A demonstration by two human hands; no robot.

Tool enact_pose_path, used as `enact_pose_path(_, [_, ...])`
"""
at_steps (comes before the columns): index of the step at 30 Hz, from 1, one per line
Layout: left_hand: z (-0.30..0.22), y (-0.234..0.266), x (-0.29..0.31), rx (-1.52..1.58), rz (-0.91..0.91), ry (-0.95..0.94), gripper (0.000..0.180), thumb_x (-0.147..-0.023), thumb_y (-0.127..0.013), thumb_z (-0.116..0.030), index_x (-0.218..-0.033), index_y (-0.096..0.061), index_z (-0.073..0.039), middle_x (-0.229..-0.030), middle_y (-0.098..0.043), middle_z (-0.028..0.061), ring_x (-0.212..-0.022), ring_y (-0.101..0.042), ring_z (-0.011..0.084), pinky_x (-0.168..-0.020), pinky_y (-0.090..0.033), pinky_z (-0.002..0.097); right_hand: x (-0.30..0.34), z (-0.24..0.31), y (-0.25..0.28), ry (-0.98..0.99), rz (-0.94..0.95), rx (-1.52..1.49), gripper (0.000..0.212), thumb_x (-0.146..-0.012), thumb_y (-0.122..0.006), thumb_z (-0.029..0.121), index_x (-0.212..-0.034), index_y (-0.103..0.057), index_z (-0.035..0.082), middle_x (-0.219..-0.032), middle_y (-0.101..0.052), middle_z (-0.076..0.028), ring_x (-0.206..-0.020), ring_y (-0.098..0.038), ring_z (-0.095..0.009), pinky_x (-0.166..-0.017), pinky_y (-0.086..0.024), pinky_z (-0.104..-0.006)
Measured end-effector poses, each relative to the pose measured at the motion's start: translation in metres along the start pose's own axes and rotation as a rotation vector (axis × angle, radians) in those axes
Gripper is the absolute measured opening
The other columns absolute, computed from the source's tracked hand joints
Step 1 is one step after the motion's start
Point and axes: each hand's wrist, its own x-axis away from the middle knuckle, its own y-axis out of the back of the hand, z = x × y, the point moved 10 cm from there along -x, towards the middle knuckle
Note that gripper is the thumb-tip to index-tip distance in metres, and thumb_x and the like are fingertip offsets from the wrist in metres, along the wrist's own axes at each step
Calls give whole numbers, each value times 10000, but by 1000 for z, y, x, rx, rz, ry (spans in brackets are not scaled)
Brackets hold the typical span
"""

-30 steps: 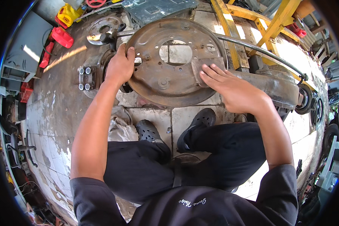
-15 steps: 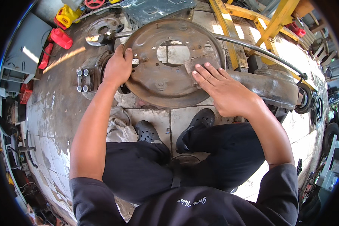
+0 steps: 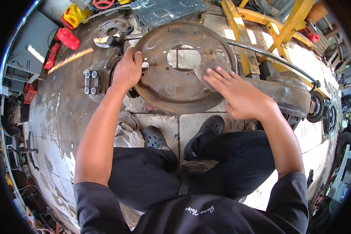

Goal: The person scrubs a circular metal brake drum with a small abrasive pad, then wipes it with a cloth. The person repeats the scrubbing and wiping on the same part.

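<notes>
A large round, rusty brown brake backing plate [image 3: 156,87] with a hole in its middle faces me. My left hand [image 3: 127,70] grips its left rim, thumb on the face and the other fingers hidden behind. Against the plate's right side, my right hand [image 3: 226,84] lies with stretched, spread fingers. Under those fingertips is a brownish sheet [image 3: 202,74], seemingly sandpaper, pressed to the metal and partly covered by the hand. The plate sits on an axle housing [image 3: 286,95] that runs to the right. A bracket with several shiny bolts [image 3: 90,82] is left of my left hand.
A metal rod [image 3: 275,54] crosses behind the plate. Farther back are a smaller round metal part [image 3: 110,31], a dark flat-topped case [image 3: 167,11] and a yellow frame [image 3: 238,35]. Red and yellow jugs [image 3: 68,38] stand at far left. A pale cloth [image 3: 126,134] lies by my foot.
The sheet and my right hand have slid slightly right across the plate, and the sheet's angle has changed. My left hand keeps its hold. The whole view has shifted a little.
</notes>
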Motion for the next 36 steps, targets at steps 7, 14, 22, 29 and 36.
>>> enact_pose_path(7, [1,0,1,3,-6,-6,616,-1015,-384,-427,-1408,-448,43,-1210,-603,354,-1154,-574,493,-1007,-438,510,-2,7,1,2,16,144,866,-731,-606,-69,-1535,-303,47,-1623,-266,-145,-1497,-251,-340,-1210,-271,-482])
enact_pose_path(14, [3,3,2,24,22,48,638,-1016,-386,-456,-1431,-440,25,-1269,-583,337,-1216,-548,465,-1040,-416,481,-11,9,0,27,84,72,880,-698,-551,-84,-1533,-285,1,-1623,-251,-164,-1501,-232,-352,-1224,-244,-483])
enact_pose_path(22, [5,-1,2,2,41,86,652,-1014,-386,-477,-1441,-440,12,-1311,-570,321,-1257,-528,452,-1062,-405,460,-13,7,-2,20,108,89,888,-732,-623,-15,-1549,-278,43,-1628,-247,-160,-1496,-254,-347,-1212,-258,-500])
enact_pose_path(29, [-4,2,5,3,20,34,619,-1016,-372,-434,-1413,-442,35,-1205,-608,350,-1155,-572,494,-1002,-436,517,-18,5,-1,56,78,50,865,-749,-615,7,-1551,-294,61,-1636,-246,-121,-1501,-250,-327,-1214,-246,-513])
enact_pose_path(36, [-1,3,5,-2,-18,1,614,-1019,-363,-430,-1418,-438,30,-1209,-605,352,-1150,-574,494,-1001,-434,513,-21,5,-2,40,46,10,890,-707,-534,-98,-1549,-310,86,-1632,-260,-99,-1508,-218,-321,-1227,-225,-521])
